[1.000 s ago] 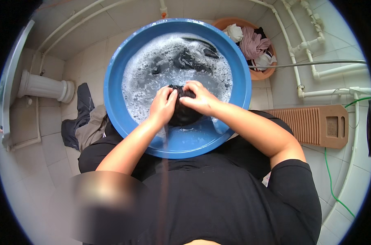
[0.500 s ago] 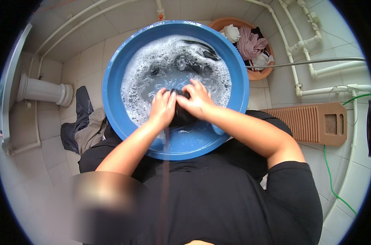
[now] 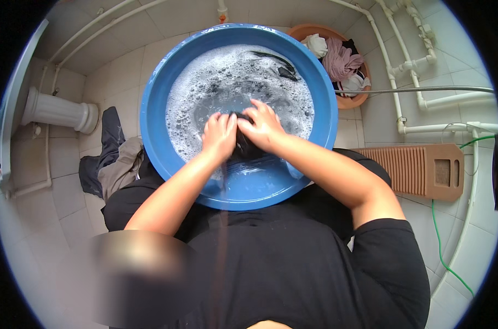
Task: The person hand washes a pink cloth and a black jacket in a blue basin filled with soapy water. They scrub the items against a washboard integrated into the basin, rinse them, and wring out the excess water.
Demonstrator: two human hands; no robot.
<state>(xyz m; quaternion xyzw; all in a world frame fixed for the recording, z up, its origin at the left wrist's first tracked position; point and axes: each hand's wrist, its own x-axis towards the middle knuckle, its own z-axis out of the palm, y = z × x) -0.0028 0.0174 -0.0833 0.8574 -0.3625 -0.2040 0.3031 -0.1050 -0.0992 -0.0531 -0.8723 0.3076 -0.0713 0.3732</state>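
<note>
A large blue basin (image 3: 157, 120) of soapy water stands between my knees. Over its near half, my left hand (image 3: 219, 134) and my right hand (image 3: 261, 126) are closed side by side on a wet black garment (image 3: 248, 147). The cloth is bunched between the two hands, and its lower part hangs down toward the basin's near wall. What kind of garment it is, I cannot tell. More black fabric (image 3: 286, 71) breaks through the white suds (image 3: 205, 77) at the far right of the water.
An orange-brown tub (image 3: 360, 101) of pink, white and black laundry stands beyond the basin at the right. A brown washboard (image 3: 408, 171) lies on the right. Dark and grey-brown clothes (image 3: 119, 159) lie left on the tiles. White pipes (image 3: 396, 93) line the wall; a green cord (image 3: 439, 241) trails below.
Both hands still grip the black garment in nearly the same place. Suds have spread over the middle of the water, covering dark fabric that showed there before. The view has shifted slightly.
</note>
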